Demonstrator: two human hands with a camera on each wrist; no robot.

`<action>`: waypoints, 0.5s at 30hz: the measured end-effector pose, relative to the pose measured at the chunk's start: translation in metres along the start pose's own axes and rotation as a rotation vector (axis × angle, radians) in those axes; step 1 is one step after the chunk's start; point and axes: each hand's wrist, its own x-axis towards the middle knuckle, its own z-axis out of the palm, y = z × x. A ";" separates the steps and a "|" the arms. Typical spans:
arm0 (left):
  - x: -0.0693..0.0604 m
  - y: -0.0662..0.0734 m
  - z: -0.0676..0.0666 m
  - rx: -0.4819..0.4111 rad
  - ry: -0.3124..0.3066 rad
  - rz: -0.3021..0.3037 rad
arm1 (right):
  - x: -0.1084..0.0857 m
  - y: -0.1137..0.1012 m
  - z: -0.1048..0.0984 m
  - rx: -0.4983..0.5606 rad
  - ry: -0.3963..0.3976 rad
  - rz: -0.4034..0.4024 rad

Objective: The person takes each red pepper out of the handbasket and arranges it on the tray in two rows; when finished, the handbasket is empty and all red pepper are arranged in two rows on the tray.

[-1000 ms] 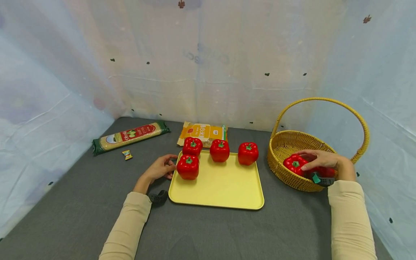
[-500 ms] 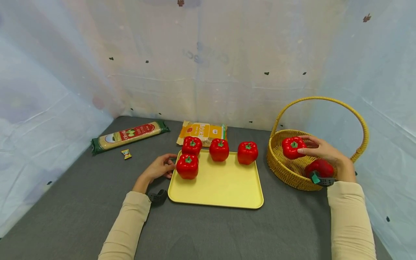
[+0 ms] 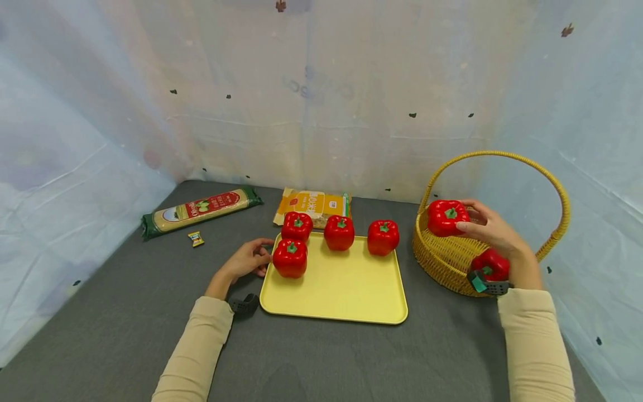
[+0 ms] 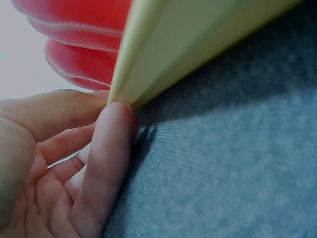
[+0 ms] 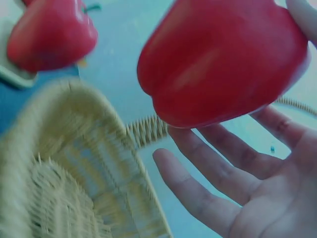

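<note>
My right hand (image 3: 494, 229) grips a red bell pepper (image 3: 444, 219) with a green stem, raised over the wicker basket (image 3: 427, 258). In the right wrist view the held bell pepper (image 5: 223, 64) sits between thumb and fingers, above the basket's rim. Another red bell pepper (image 3: 491, 265) lies in the basket, partly hidden by the wrist strap. At the left edge of the yellow tray (image 3: 336, 290), my left hand (image 3: 247, 259) pinches the rim (image 4: 124, 84) between thumb and finger. Several red bell peppers stand on the tray, the nearest bell pepper (image 3: 289, 259) close to the left fingers.
Behind the tray lies an orange and clear food packet (image 3: 313, 205). A long green-ended noodle packet (image 3: 201, 211) and a small yellow wrapped sweet (image 3: 196, 239) lie at the left. The basket's tall handle (image 3: 522, 158) arches above it.
My right hand has lifted the bell pepper up from inside the basket and moved it slightly left, to about rim height or above. The left hand stays at the tray's edge.
</note>
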 end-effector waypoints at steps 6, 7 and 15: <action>-0.013 0.020 0.003 -0.004 -0.007 -0.001 | 0.004 -0.014 0.024 0.072 0.007 -0.066; -0.014 0.021 0.004 -0.007 -0.006 -0.003 | 0.005 -0.017 0.028 0.101 0.010 -0.077; -0.015 0.024 0.005 -0.005 0.000 -0.014 | 0.010 -0.030 0.067 0.211 0.024 -0.110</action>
